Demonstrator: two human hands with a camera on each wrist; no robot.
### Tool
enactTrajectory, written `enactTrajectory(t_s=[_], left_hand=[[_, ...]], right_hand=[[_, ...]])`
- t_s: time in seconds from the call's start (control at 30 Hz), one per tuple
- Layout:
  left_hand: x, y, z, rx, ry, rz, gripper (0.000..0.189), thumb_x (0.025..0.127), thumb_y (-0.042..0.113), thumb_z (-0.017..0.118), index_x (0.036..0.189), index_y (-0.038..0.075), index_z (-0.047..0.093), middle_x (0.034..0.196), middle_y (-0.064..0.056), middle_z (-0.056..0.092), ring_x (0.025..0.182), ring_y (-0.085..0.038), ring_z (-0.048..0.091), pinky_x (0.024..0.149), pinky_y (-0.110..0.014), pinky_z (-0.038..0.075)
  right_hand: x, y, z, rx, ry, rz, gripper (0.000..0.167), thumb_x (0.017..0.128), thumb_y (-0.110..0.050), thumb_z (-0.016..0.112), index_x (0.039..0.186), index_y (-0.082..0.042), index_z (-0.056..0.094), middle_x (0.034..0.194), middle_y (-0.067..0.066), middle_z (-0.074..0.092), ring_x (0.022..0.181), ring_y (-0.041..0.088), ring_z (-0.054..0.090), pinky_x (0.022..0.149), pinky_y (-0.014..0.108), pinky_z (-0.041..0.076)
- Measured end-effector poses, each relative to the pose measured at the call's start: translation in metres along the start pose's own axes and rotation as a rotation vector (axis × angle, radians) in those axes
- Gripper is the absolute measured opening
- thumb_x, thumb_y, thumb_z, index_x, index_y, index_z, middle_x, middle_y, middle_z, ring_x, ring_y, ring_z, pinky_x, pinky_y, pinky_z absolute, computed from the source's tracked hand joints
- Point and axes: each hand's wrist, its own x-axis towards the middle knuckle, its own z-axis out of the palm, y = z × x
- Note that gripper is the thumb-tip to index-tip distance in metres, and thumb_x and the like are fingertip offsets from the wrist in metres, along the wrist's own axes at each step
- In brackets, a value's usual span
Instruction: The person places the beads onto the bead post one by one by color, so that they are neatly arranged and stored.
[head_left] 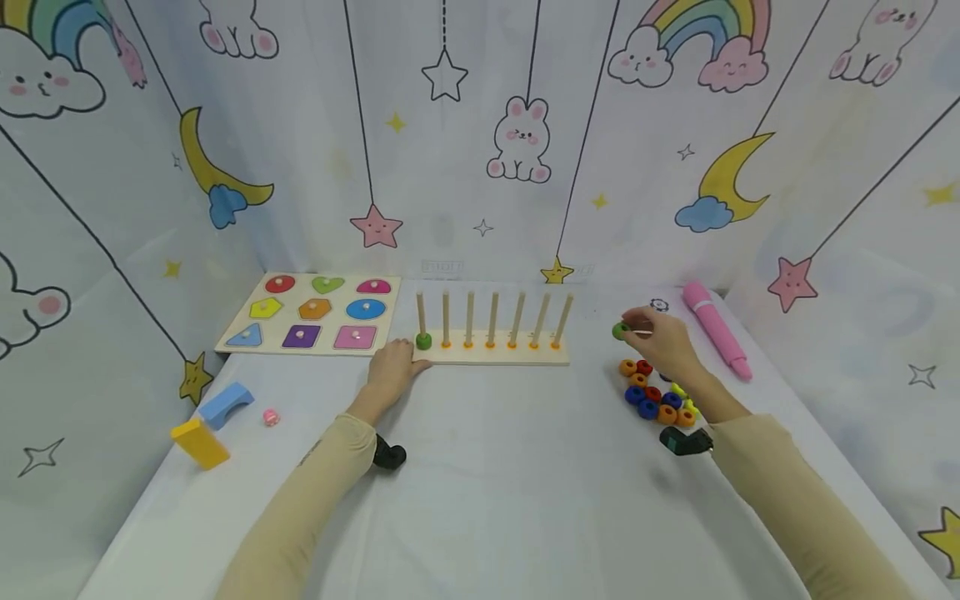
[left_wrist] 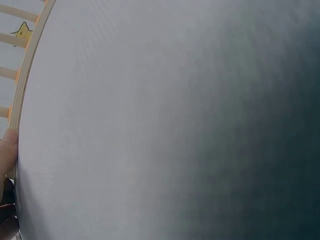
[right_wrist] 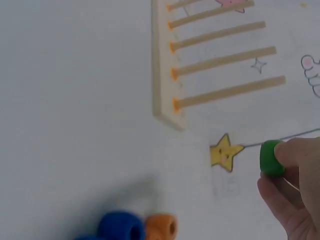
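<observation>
A wooden peg board (head_left: 495, 358) with a row of upright pegs stands at mid-table in the head view. A green bead (head_left: 423, 341) sits at the bottom of its leftmost peg; the other pegs carry no beads. My left hand (head_left: 392, 373) grips the board's left end, with the thumb (left_wrist: 7, 152) against its front edge in the left wrist view. To the right of the board, my right hand (head_left: 663, 337) pinches another green bead (right_wrist: 271, 158) above the table, between thumb and fingers. Below this hand lie several loose beads, including blue (head_left: 648, 409) and orange (head_left: 627, 367) ones.
Behind the left hand lies a shape puzzle board (head_left: 315, 317). A blue arch block (head_left: 227, 405), a yellow block (head_left: 200, 443) and a small pink object (head_left: 271, 417) lie at left. A pink marker-shaped object (head_left: 716, 331) lies at far right. Printed curtains (head_left: 450, 167) enclose the table.
</observation>
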Motion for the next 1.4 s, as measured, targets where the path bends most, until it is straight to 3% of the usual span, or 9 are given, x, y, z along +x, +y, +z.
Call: enactTrajectory(t_s=[0.3,0.6,0.8,1.03,1.4], left_hand=[[0.0,0.002,0.0,0.004,0.002,-0.002,0.041,0.083,0.037,0.071,0.078,-0.002,0.059,0.069,-0.012,0.055,0.064,-0.026,0.058,0.058,-0.04,0.049],[-0.004,0.002,-0.003,0.005,-0.004,-0.008,0.041,0.084,0.037,0.07,0.078,-0.002,0.059,0.07,-0.012,0.057,0.067,-0.028,0.06,0.06,-0.041,0.049],[-0.005,0.001,-0.001,-0.02,-0.01,-0.01,0.04,0.083,0.037,0.071,0.072,0.001,0.056,0.065,-0.008,0.052,0.06,-0.022,0.054,0.056,-0.038,0.047],[-0.005,0.001,0.003,-0.031,0.04,0.022,0.039,0.082,0.035,0.073,0.071,0.001,0.056,0.064,-0.009,0.053,0.061,-0.024,0.056,0.056,-0.039,0.047],[-0.007,0.001,0.005,-0.023,0.079,0.03,0.039,0.08,0.034,0.074,0.069,0.003,0.055,0.064,-0.008,0.052,0.064,-0.028,0.059,0.057,-0.041,0.047]], right_hand=[[0.063,-0.074,0.029,0.182,0.163,-0.144,0.024,0.087,-0.001,0.064,0.111,0.002,0.059,0.106,0.014,0.065,0.099,0.023,0.063,0.082,0.028,0.051],[0.105,-0.139,0.078,0.331,0.067,-0.277,0.025,0.085,0.007,0.062,0.109,0.01,0.057,0.104,0.019,0.064,0.094,0.027,0.064,0.08,0.024,0.051],[0.117,-0.174,0.116,0.318,-0.017,-0.345,0.024,0.087,0.004,0.062,0.109,0.009,0.056,0.104,0.017,0.064,0.094,0.023,0.065,0.08,0.02,0.049],[0.125,-0.199,0.152,0.266,-0.105,-0.374,0.023,0.089,-0.002,0.062,0.112,0.003,0.058,0.104,0.012,0.065,0.094,0.017,0.064,0.081,0.017,0.048],[0.127,-0.208,0.171,0.163,-0.152,-0.383,0.024,0.09,-0.006,0.063,0.113,0.0,0.06,0.107,0.011,0.065,0.098,0.016,0.062,0.086,0.019,0.046]])
